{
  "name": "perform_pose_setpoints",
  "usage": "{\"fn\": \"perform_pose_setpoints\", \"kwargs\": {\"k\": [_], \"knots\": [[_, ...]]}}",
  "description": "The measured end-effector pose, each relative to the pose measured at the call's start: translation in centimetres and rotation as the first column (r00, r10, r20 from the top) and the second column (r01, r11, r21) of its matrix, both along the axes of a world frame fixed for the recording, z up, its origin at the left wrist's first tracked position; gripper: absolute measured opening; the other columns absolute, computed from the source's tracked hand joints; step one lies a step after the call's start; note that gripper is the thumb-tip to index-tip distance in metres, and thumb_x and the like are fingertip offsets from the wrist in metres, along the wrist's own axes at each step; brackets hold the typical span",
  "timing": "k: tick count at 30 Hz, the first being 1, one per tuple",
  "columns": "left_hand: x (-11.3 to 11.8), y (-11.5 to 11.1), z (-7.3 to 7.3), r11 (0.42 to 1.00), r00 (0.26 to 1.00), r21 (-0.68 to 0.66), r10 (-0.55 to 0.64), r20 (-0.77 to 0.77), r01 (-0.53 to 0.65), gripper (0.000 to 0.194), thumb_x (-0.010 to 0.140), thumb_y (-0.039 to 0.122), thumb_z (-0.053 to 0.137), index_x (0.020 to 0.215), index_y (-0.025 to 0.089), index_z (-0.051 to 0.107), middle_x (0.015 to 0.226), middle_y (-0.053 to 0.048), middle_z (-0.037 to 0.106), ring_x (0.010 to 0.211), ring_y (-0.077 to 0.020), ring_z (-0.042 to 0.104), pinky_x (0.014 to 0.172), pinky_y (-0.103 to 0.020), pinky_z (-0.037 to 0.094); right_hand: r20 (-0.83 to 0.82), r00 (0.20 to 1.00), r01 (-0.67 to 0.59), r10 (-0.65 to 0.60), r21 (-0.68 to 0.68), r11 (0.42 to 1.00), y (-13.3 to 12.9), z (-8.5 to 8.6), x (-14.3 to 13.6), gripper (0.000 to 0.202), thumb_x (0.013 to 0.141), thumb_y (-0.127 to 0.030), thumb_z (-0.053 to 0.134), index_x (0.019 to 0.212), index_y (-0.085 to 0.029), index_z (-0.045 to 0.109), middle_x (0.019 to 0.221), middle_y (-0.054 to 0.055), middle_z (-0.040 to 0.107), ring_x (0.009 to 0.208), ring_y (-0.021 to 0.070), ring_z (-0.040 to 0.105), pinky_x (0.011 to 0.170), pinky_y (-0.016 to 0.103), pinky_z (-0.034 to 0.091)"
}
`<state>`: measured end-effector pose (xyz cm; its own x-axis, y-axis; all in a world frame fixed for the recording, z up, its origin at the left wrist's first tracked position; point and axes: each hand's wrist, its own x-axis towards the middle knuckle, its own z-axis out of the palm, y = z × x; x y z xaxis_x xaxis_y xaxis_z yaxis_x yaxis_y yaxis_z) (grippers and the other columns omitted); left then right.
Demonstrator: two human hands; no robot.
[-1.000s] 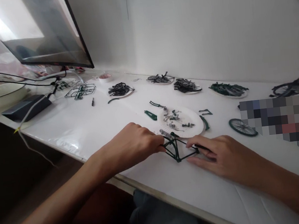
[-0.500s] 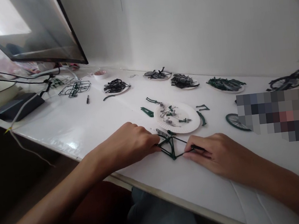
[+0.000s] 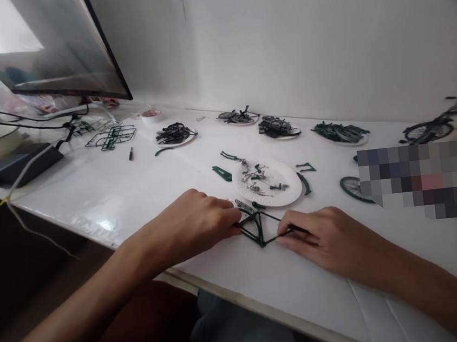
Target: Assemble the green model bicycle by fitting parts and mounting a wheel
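Observation:
A small dark green model bicycle frame (image 3: 260, 228) is held low over the white table between both my hands. My left hand (image 3: 205, 219) closes on its left end, with the fingertips hiding that part. At the right end, my right hand (image 3: 320, 232) pinches the frame between thumb and fingers. A short black piece shows between those fingers, and I cannot tell whether it belongs to the frame. Just behind the frame stands a white paper plate (image 3: 274, 201) with small grey and green parts. Green curved pieces, including a fender (image 3: 305, 183), lie around the plate.
Further back, paper plates hold heaps of black parts (image 3: 175, 133) and green parts (image 3: 341, 131). An assembled-looking model bicycle (image 3: 428, 131) and a loose wheel (image 3: 356, 189) are on the right. Green sprue frames (image 3: 113, 137), a monitor (image 3: 64, 52) and cables occupy the left.
The view has shifted slightly, so the scene sits a little further left. Both hands keep their grip on the bicycle frame, with no clear movement relative to it.

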<state>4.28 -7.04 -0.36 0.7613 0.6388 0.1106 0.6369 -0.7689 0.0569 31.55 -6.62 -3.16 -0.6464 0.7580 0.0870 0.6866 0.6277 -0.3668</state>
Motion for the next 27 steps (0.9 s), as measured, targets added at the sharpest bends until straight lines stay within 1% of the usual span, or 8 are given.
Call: {"fn": "perform_pose_setpoints", "kwargs": {"k": [3, 6, 9, 12, 16, 19, 23, 27], "knots": [[-0.3, 0.0, 0.3, 1.0, 0.999, 0.001, 0.015, 0.045, -0.015, 0.017, 0.1, 0.034, 0.056, 0.095, 0.02, 0.064, 0.096, 0.0, 0.066, 0.065, -0.0121, 0.057, 0.058, -0.028, 0.035, 0.006, 1.0, 0.004, -0.004, 0.0, 1.0, -0.1, 0.0, 0.1, 0.013, 0.094, -0.035, 0.061, 0.088, -0.025, 0.064, 0.058, -0.005, 0.057, 0.051, 0.0108, 0.05, 0.052, 0.024, 0.035], [-0.6, 0.1, 0.6, 0.998, 0.994, 0.029, 0.047, 0.1, -0.05, 0.022, 0.1, 0.041, 0.055, 0.104, 0.022, 0.065, 0.117, -0.001, 0.063, 0.066, -0.0104, 0.058, 0.061, -0.028, 0.039, 0.007, 1.0, -0.017, 0.017, -0.012, 1.0, -0.1, 0.0, 0.2, 0.015, 0.095, -0.037, 0.058, 0.087, -0.025, 0.062, 0.057, -0.006, 0.055, 0.049, 0.0098, 0.047, 0.051, 0.024, 0.034], [-1.0, 0.4, 0.5, 0.997, 0.988, 0.02, 0.067, 0.138, -0.071, 0.02, 0.101, 0.039, 0.053, 0.106, 0.024, 0.065, 0.124, 0.0, 0.061, 0.069, -0.0096, 0.06, 0.064, -0.027, 0.042, -0.004, 0.999, -0.037, 0.037, -0.019, 0.999, -0.1, 0.1, 0.3, 0.015, 0.096, -0.035, 0.056, 0.087, -0.025, 0.062, 0.057, -0.006, 0.054, 0.047, 0.0092, 0.046, 0.051, 0.024, 0.034], [-1.3, 0.4, 0.3, 0.994, 0.987, 0.074, 0.075, 0.14, -0.086, 0.017, 0.102, 0.03, 0.051, 0.1, 0.021, 0.065, 0.115, -0.002, 0.063, 0.075, -0.0116, 0.061, 0.065, -0.027, 0.043, -0.003, 0.998, -0.056, 0.056, 0.013, 0.998, -0.1, 0.2, 0.1, 0.015, 0.096, -0.033, 0.056, 0.086, -0.024, 0.062, 0.059, -0.006, 0.057, 0.048, 0.0097, 0.045, 0.051, 0.025, 0.033], [-0.8, 0.5, 0.8, 0.987, 0.987, 0.145, 0.053, 0.152, -0.075, 0.018, 0.102, 0.022, 0.048, 0.097, 0.017, 0.065, 0.105, -0.006, 0.066, 0.087, -0.0154, 0.061, 0.07, -0.028, 0.044, -0.01, 1.0, -0.014, 0.014, 0.069, 0.998, -0.3, 0.1, -0.3, 0.023, 0.097, -0.036, 0.053, 0.081, -0.023, 0.061, 0.061, -0.003, 0.059, 0.05, 0.0115, 0.048, 0.052, 0.028, 0.033], [0.8, 1.4, 1.4, 0.988, 0.989, 0.15, 0.025, 0.145, -0.047, 0.017, 0.102, 0.018, 0.047, 0.096, 0.016, 0.063, 0.099, -0.006, 0.067, 0.088, -0.0161, 0.06, 0.07, -0.028, 0.044, -0.062, 0.998, 0.017, -0.012, 0.08, 0.997, -0.4, 0.1, -0.5, 0.025, 0.099, -0.037, 0.05, 0.082, -0.022, 0.062, 0.063, -0.003, 0.062, 0.053, 0.0124, 0.053, 0.055, 0.029, 0.036], [3.7, 3.8, 1.5, 0.985, 0.999, 0.173, -0.019, 0.04, 0.012, 0.011, 0.099, 0.015, 0.053, 0.092, 0.016, 0.062, 0.084, -0.003, 0.066, 0.082, -0.0169, 0.059, 0.062, -0.028, 0.039, -0.162, 0.987, 0.023, -0.014, 0.057, 0.998, -0.4, 0.2, -0.4, 0.024, 0.101, -0.033, 0.046, 0.091, -0.022, 0.065, 0.077, 0.0, 0.071, 0.062, 0.0134, 0.061, 0.062, 0.029, 0.039], [5.6, 5.8, 1.0, 0.987, 0.998, 0.16, -0.016, -0.055, 0.024, 0.013, 0.094, 0.013, 0.058, 0.082, 0.017, 0.058, 0.074, -0.001, 0.064, 0.079, -0.0182, 0.059, 0.054, -0.029, 0.029, -0.152, 0.986, 0.08, -0.072, 0.044, 0.996, -0.1, 0.0, -0.3, 0.033, 0.103, -0.033, 0.039, 0.081, -0.02, 0.06, 0.064, -0.001, 0.062, 0.054, 0.0128, 0.051, 0.055, 0.03, 0.033]]}}
